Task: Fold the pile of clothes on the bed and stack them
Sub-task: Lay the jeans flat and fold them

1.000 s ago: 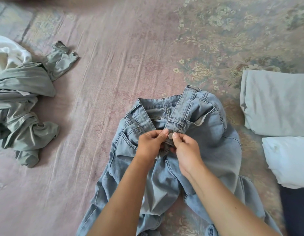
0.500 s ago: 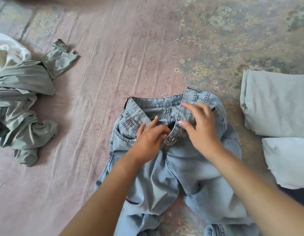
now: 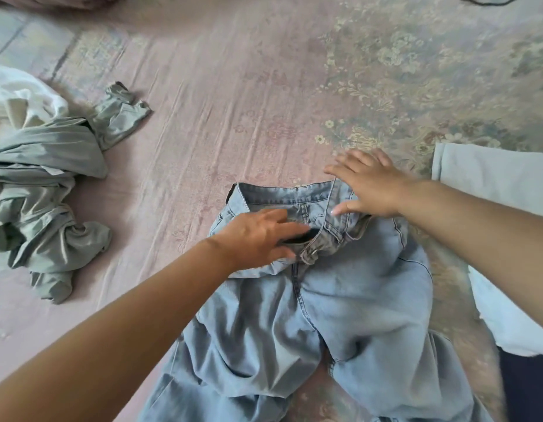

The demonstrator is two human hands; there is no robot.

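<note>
The light-blue jeans [image 3: 340, 306] lay front-up on the bed [image 3: 209, 95], waistband toward the far side and legs running back toward the person, the fabric bunched and creased around the crotch and thighs. The fly stood open, its flap turned out just below the waistband. The left hand [image 3: 258, 239] rested flat on the left side of the waist, its fingers [image 3: 290, 231] straight and slightly apart, reaching toward the open fly without gripping anything. The right hand [image 3: 374, 187] pressed on the right end of the waistband — fingers [image 3: 355, 161] spread wide and straight, some of them past the denim onto the sheet, thumb pointing back toward the fly. Neither hand was curled round the cloth. Off to the left, well apart from the jeans, sat a crumpled heap of grey-green clothing [image 3: 48, 184] with a white garment [image 3: 23, 95] tucked against its far side. On the right edge of the bed lay the folded pieces — a pale grey folded item [image 3: 501, 175] farthest away, a white folded item [image 3: 514, 318] nearer, and a dark navy one [image 3: 526, 388] nearest; how far they overlapped I could not tell. The bedcover itself was a faded pink, with a floral pattern on its right part.
</note>
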